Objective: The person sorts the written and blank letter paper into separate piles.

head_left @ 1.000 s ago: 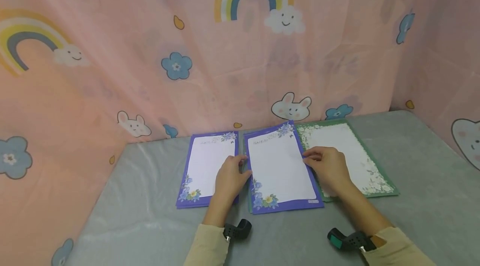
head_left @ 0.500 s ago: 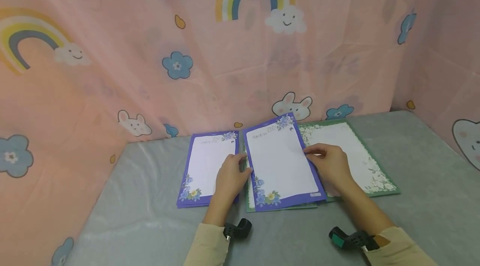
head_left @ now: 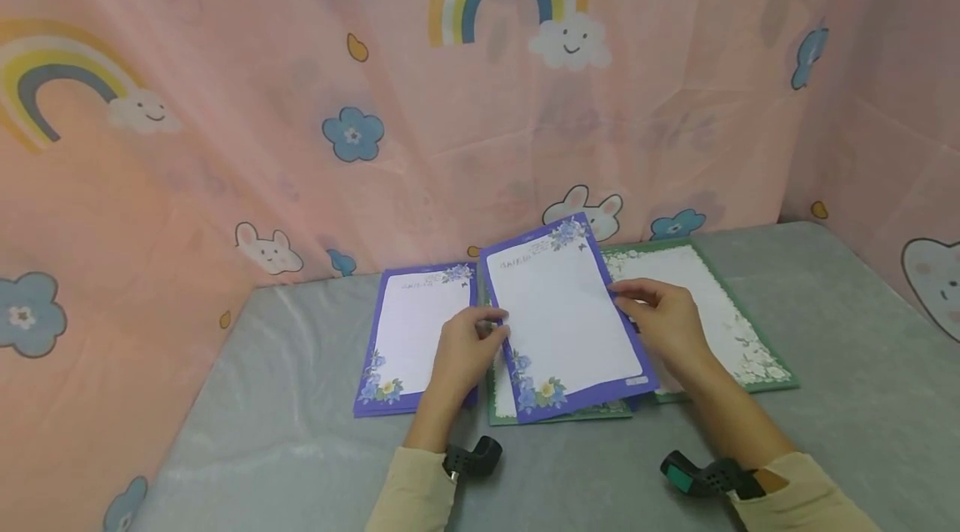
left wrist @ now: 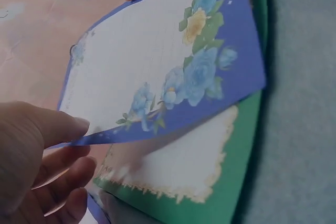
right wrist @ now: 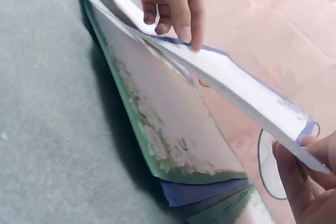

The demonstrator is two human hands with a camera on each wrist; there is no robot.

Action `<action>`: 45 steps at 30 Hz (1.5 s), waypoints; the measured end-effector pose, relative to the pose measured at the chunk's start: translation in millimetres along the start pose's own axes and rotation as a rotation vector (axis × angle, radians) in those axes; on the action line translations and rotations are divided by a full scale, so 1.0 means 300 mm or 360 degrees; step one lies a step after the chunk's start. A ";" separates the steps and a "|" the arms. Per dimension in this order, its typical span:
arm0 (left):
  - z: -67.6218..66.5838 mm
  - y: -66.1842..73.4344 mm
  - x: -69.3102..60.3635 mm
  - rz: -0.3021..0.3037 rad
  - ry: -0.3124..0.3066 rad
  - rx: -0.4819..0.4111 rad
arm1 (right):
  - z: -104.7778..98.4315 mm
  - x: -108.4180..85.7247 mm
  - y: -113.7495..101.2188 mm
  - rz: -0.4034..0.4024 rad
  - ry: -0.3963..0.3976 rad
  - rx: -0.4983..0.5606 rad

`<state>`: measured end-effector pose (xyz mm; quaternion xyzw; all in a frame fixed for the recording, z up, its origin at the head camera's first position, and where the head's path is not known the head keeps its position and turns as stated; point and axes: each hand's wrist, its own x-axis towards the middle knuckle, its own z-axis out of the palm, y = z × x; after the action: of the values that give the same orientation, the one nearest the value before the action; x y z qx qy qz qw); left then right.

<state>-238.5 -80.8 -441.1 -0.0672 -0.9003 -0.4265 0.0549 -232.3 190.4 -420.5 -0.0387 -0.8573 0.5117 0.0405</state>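
A sheet of stationery paper [head_left: 566, 315] with a purple border and blue flowers is held up at a tilt by both hands. My left hand [head_left: 463, 353] pinches its left edge, with the thumb [left wrist: 68, 124] on top in the left wrist view. On the opposite edge, my right hand [head_left: 667, 328] pinches the sheet between thumb and fingers. Below it lies a green-bordered sheet [left wrist: 244, 150], apart from the raised sheet at the near end. In the right wrist view, a purple corner [right wrist: 205, 192] sticks out from under that green sheet.
To the left lies a small stack of purple-bordered sheets [head_left: 416, 336]. Green-bordered paper with white flowers [head_left: 697, 307] lies on the right. Grey cloth [head_left: 300, 449] covers the table, and a pink patterned curtain [head_left: 450, 140] hangs behind.
The purple-bordered sheet has risen off the pile and turned slightly, its top moving up. The green-bordered sheet below has come into view. My right hand has moved up a little with the edge.
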 end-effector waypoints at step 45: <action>-0.344 0.158 -0.016 -0.0109 0.0544 -0.0709 | -0.049 0.033 -0.324 -0.0361 -0.0357 0.0363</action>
<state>-221.7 -131.4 -340.8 0.0257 -0.7638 -0.6207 0.1753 -242.8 158.2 -327.8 0.1202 -0.7918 0.5989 0.0062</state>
